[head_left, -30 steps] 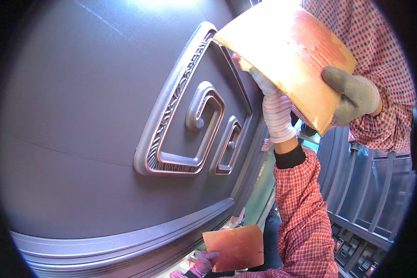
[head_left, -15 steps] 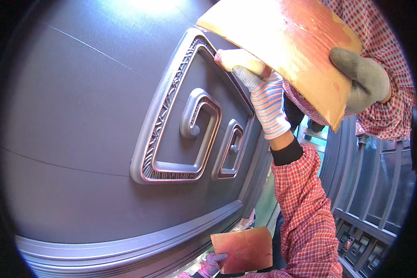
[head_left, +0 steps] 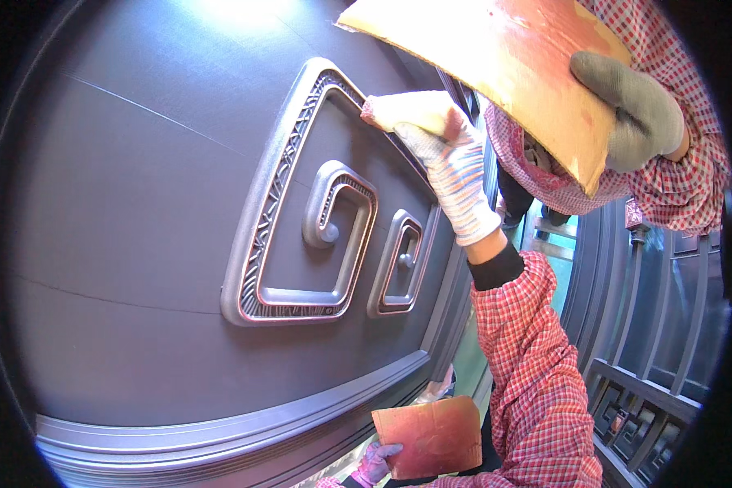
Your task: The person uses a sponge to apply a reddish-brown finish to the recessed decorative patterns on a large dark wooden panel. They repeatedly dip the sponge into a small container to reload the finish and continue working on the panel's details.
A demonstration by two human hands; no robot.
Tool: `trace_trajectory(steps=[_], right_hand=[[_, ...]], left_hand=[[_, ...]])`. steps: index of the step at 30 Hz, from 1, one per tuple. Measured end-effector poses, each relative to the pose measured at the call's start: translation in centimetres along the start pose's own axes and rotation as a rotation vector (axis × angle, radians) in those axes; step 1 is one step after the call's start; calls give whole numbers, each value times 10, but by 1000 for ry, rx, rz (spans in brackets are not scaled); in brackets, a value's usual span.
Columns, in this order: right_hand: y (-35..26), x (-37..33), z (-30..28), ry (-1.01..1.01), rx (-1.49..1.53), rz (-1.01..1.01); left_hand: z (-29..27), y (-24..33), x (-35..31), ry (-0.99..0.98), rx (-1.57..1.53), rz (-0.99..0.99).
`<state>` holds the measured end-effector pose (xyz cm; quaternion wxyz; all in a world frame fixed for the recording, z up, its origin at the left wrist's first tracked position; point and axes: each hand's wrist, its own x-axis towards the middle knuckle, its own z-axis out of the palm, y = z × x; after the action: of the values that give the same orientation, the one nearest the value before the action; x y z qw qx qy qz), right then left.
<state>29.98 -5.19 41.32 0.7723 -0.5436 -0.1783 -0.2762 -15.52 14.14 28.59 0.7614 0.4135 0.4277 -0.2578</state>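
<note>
My right hand [head_left: 457,175], in a striped knit glove, reaches up from the lower right to the raised grey scroll moulding [head_left: 248,268] on a dark panel. Its fingers are closed, their pale end stained pink and set against the moulding's upper right edge. Whether this end is a pad or the gloved fingertips, I cannot make out. Low in the picture, my left hand [head_left: 371,464], in a purplish glove, grips a piece of cardboard [head_left: 432,439] smeared reddish brown. At the upper right, another person's grey-gloved hand [head_left: 638,110] holds a larger stained cardboard sheet [head_left: 537,73].
The dark panel [head_left: 122,236] fills the left side, with a ribbed ledge [head_left: 219,431] along its bottom. A smaller scroll moulding [head_left: 378,285] sits beside the first. Dark metal railings [head_left: 667,325] stand at the right, past the other person's checked sleeve [head_left: 683,187].
My right hand has shifted slightly left along the moulding's edge. The other person's hand and cardboard have moved a little upward. My left hand still holds its cardboard.
</note>
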Motion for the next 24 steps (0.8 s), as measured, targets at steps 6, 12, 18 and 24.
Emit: trace_trajectory(steps=[6,12,18,24], right_hand=[[2,-9,-10,36,179,129],[23,-31,-29,72,131,203],[14,-32,-39,76,-72,251],[16,-21,-22,53,120,115]], left_hand=[[-5,-5,-1,-17,-25,0],[-8,-10,3,-2,-24,0],[-27,-18,11,10,112,-11],[12,5,-5,27,98,39]])
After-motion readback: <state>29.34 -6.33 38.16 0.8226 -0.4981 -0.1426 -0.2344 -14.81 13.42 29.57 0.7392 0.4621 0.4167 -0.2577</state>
